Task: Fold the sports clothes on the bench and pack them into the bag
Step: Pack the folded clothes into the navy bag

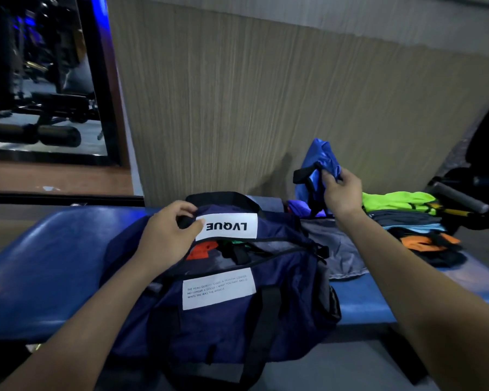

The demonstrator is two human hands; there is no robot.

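Note:
A navy duffel bag [223, 320] with white labels lies open on the blue padded bench [48, 263]. Red, green and grey clothes show through its unzipped top. My left hand [167, 235] pinches the far edge of the bag's opening beside the white logo label. My right hand [340, 191] grips a blue garment with black trim [318, 159] and holds it lifted above the bench, right of the bag. More sports clothes lie on the bench to the right: a grey piece [336, 252], a neon green one [398, 201], and a stack in dark, light-blue and orange [424, 235].
A wood-grain wall panel [266, 108] stands right behind the bench. A mirror at the left [40, 80] reflects gym machines. Dark gym equipment with a grey padded handle [460, 196] sits at the far right, close to the clothes pile.

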